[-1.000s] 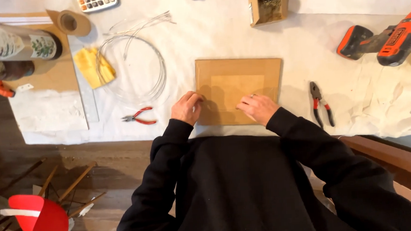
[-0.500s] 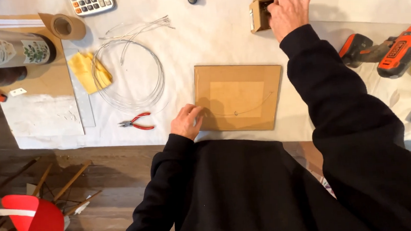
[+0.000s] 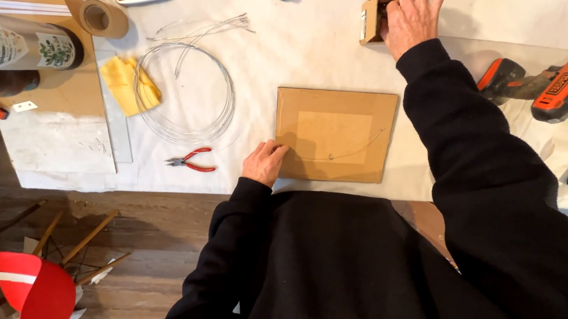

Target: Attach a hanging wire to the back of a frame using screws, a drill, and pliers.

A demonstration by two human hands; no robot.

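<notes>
Brown backing board lies flat near the front edge of the white-covered table, straight before the person, with a thin wire strung across its lower half; left hand rests at the board's left edge, fingers curled together and touching that edge, clamped on nothing that shows; right hand reaches far across to one small open cardboard box at the back of the table, fingers bent over the box's rim and partly covering its opening, so whether they pinch anything inside cannot be told; the black sleeve of that arm runs just past the board's right side and hides the table behind it; left of the board, apart from it, lies one pair of red-handled pliers, and beyond them one coil of silver wire with a few loose strands trailing off its top; one yellow cloth touches the coil's left side; one roll of brown tape sits at the back left; one orange and black power drill lies to the right; one red chair stands on the wooden floor below the table.
</notes>
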